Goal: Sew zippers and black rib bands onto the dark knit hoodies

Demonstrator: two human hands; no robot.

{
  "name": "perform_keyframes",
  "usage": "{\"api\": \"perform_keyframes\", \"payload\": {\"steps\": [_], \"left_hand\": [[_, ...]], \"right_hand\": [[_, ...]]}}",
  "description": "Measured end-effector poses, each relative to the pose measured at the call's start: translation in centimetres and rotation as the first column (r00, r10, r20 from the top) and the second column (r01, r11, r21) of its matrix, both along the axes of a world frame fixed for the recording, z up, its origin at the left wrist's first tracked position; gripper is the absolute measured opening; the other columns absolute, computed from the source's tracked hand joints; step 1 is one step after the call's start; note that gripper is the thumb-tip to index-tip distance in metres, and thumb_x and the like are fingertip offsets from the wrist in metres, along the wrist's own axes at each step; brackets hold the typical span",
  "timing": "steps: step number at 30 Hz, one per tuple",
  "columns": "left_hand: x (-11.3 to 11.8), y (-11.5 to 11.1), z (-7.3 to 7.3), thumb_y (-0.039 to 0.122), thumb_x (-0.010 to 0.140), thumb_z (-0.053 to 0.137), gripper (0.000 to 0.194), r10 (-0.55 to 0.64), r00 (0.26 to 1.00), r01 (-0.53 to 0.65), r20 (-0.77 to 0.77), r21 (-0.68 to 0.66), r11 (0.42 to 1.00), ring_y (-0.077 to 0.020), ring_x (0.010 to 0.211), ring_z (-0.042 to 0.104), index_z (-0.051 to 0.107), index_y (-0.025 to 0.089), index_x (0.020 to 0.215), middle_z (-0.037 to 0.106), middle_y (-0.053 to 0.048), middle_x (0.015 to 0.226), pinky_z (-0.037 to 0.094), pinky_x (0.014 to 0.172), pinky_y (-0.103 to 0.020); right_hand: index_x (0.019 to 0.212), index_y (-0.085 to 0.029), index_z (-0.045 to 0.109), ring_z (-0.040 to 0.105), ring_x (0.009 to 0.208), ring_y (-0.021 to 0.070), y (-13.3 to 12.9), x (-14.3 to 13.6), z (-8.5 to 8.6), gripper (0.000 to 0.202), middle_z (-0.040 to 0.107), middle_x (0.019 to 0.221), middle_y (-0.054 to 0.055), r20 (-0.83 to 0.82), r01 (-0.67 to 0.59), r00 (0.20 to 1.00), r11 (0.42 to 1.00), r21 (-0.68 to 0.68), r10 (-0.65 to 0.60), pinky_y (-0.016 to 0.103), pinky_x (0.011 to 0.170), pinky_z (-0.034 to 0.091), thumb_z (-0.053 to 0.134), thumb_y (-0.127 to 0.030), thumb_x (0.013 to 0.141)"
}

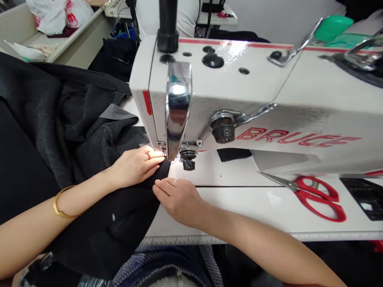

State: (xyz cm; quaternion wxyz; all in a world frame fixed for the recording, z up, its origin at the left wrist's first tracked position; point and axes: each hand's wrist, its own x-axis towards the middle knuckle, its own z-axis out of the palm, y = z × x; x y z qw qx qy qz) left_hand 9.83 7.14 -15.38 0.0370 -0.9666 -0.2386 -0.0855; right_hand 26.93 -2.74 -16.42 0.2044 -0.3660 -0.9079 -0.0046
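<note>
Dark black fabric (98, 227) spreads over the left of the sewing table and runs under the head of a white sewing machine (260, 99). My left hand (136, 165) lies on the cloth just left of the needle area, its fingers stretched out towards the presser foot and pressing down. Closer to me, my right hand (181, 199) has fingertips and thumb closed on the fabric's right edge. The machine's metal lever (178, 107) and head partly hide the needle and presser foot.
Red-handled scissors (318, 195) lie on the white table (239, 207) at right. A small black fabric piece (233, 154) rests beneath the machine arm. A measuring tape strip (185, 240) follows the front edge. Behind the machine sits a person in white (185, 18); plastic bags (60, 14) stand back left.
</note>
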Motion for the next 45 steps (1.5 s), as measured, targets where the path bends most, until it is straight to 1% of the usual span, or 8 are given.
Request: {"api": "perform_keyframes", "payload": {"steps": [17,24,28,33,36,40,42,45], "left_hand": [[1.7,0.5,1.2,0.03,0.087,0.037,0.031,0.184,0.981,-0.185,-0.056,-0.023,0.982,-0.0212,0.083,0.057,0.064,0.018,0.093,0.061,-0.008,0.08,0.044,0.06,-0.028],[-3.1,-9.5,4.4,0.032,0.081,0.047,0.053,0.26,0.951,-0.269,-0.17,-0.035,0.962,-0.0304,0.118,0.037,0.037,0.016,0.13,0.038,-0.014,0.133,0.032,0.095,-0.047],[-9.1,-13.5,4.1,0.018,0.074,0.048,0.059,0.428,0.869,-0.416,-0.249,0.101,0.904,-0.0326,0.12,0.035,0.034,0.018,0.132,0.033,-0.014,0.136,0.031,0.094,-0.051],[-13.4,-11.7,4.7,0.008,0.072,0.038,0.05,0.549,0.818,-0.562,-0.17,-0.035,0.826,-0.0205,0.106,0.051,0.05,0.016,0.12,0.055,-0.008,0.118,0.04,0.091,-0.035],[-12.7,-9.7,8.3,0.012,0.075,0.033,0.041,0.62,0.779,-0.625,-0.096,-0.033,0.78,-0.0175,0.09,0.057,0.06,0.02,0.106,0.063,-0.003,0.098,0.045,0.079,-0.028],[-9.7,-8.5,13.4,0.018,0.077,0.036,0.034,0.616,0.787,-0.584,-0.035,0.282,0.761,-0.0233,0.083,0.056,0.063,0.02,0.098,0.061,-0.007,0.089,0.042,0.073,-0.035],[-8.6,-8.3,13.4,0.018,0.076,0.038,0.031,0.598,0.801,-0.556,-0.03,0.334,0.761,-0.0258,0.085,0.055,0.064,0.018,0.093,0.061,-0.009,0.088,0.039,0.074,-0.038],[-8.6,-7.6,9.5,0.016,0.076,0.039,0.026,0.613,0.79,-0.586,-0.022,0.269,0.764,-0.0268,0.081,0.055,0.063,0.015,0.083,0.061,-0.012,0.08,0.039,0.072,-0.039]], "right_hand": [[0.081,-0.018,0.059,0.054,0.074,0.0141,1.7,0.5,-0.4,0.016,0.063,0.081,0.001,0.025,0.184,0.983,0.981,-0.053,-0.183,0.025,0.057,0.035,0.044,-0.012,0.084],[0.084,-0.013,0.054,0.051,0.078,0.0179,0.4,0.4,0.2,0.013,0.058,0.083,0.006,-0.166,0.246,0.953,0.967,-0.071,-0.255,0.029,0.068,0.04,0.052,-0.027,0.083],[0.081,-0.014,0.054,0.05,0.076,0.0179,-3.9,-3.0,1.3,0.022,0.057,0.079,0.006,-0.211,-0.035,0.977,0.998,-0.052,0.024,0.03,0.069,0.041,0.046,-0.033,0.086],[0.114,-0.008,0.046,0.041,0.109,0.0269,-9.1,-9.2,0.7,0.039,0.047,0.121,0.016,0.033,-0.222,0.975,0.975,0.008,0.222,0.041,0.085,0.037,0.048,-0.033,0.085],[0.125,-0.007,0.038,0.045,0.105,0.0292,-8.7,-11.9,0.4,0.039,0.048,0.12,0.018,0.059,-0.02,0.998,1.0,-0.021,0.022,0.045,0.077,0.041,0.038,-0.015,0.086],[0.106,-0.004,0.053,0.055,0.084,0.0242,-5.8,-13.6,2.4,0.03,0.06,0.095,0.017,0.041,0.108,0.994,0.973,-0.206,-0.102,0.033,0.061,0.044,0.033,-0.005,0.083],[0.095,-0.009,0.059,0.057,0.081,0.0174,-5.5,-13.3,3.6,0.025,0.063,0.09,0.01,0.018,-0.006,1.0,0.973,-0.232,0.011,0.026,0.062,0.044,0.038,-0.007,0.082],[0.09,-0.022,0.06,0.055,0.089,0.0084,-7.8,-11.4,3.1,0.016,0.063,0.098,-0.005,-0.038,-0.297,0.954,0.925,-0.235,0.297,0.017,0.074,0.041,0.051,-0.02,0.078]]}}
